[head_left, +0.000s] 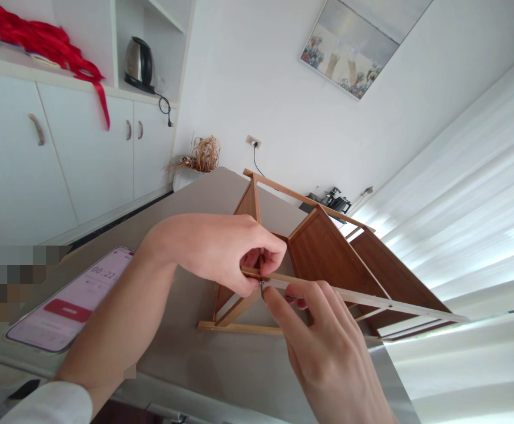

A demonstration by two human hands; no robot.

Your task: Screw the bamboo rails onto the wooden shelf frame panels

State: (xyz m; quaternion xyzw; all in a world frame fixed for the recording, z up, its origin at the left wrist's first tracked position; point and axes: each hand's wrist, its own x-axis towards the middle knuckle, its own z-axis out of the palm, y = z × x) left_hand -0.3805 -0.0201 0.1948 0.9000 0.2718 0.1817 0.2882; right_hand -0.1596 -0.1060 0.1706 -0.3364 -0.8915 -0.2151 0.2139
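A wooden shelf rack (327,253) lies on its side on the grey table. My left hand (221,250) reaches across and is closed on the end of the rack's wooden rail (345,296), thumb below and fingers curled over it. Close by, my right hand (327,335) pinches a thin metal hex key (262,288), its tip at the underside of the rail's end. Part of the key is hidden behind my right thumb, and a short dark piece of it shows between the fingers.
A phone (69,303) showing a running timer lies at the left on the grey table (186,365). Behind stand white cabinets (89,147) with a kettle (139,65) and red ribbon (49,41). White curtains (473,159) hang at the right.
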